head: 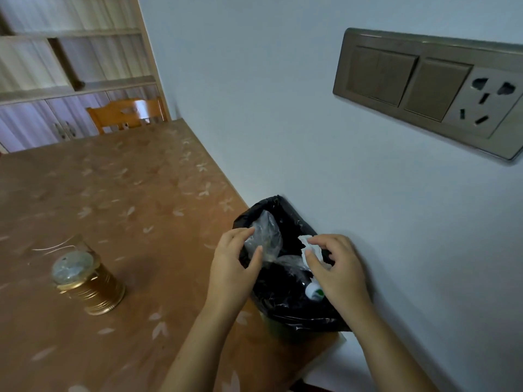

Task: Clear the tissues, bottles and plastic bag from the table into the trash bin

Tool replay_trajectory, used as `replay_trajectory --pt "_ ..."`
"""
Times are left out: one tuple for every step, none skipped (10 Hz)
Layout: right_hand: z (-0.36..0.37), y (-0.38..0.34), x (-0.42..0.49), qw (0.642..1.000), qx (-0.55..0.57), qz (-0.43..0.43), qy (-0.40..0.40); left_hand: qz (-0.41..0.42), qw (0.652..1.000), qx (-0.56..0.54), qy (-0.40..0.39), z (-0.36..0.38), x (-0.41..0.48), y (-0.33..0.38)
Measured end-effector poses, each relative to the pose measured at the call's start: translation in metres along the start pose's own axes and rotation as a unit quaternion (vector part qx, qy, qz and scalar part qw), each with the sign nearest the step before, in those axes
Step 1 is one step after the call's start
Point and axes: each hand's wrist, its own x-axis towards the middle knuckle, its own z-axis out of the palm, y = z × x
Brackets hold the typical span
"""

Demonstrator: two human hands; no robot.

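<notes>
The trash bin (285,312), lined with a black bag, stands between the table's right edge and the wall. My left hand (232,267) pinches a crumpled clear plastic bag (266,236) over the bin's left side. My right hand (336,267) grips white tissue (307,244) over the bin's right side. Inside the bin lies a clear bottle with a white cap (313,291), partly hidden under my right hand.
The brown table (127,199) has a leaf-patterned cover. A golden tin with a clear lid (87,281) stands on it at the left. A wooden chair (127,114) and shelving stand behind. A switch and socket panel (430,91) sits on the wall at right.
</notes>
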Motion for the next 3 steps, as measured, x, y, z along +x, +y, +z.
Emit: replay_trajectory --pt "0.001 -0.004 -0.008 0.999 -0.034 -0.037 -0.005 0.033 0.999 0.04 -0.012 0.0 -0.008 0.0" --pt "0.001 -0.006 -0.013 0.995 -0.073 -0.062 -0.01 0.078 0.994 0.071 -0.014 0.0 -0.016 0.001" --pt "0.002 -0.01 -0.018 0.992 -0.106 -0.068 -0.005 0.089 0.992 0.086 -0.012 -0.001 -0.022 0.002"
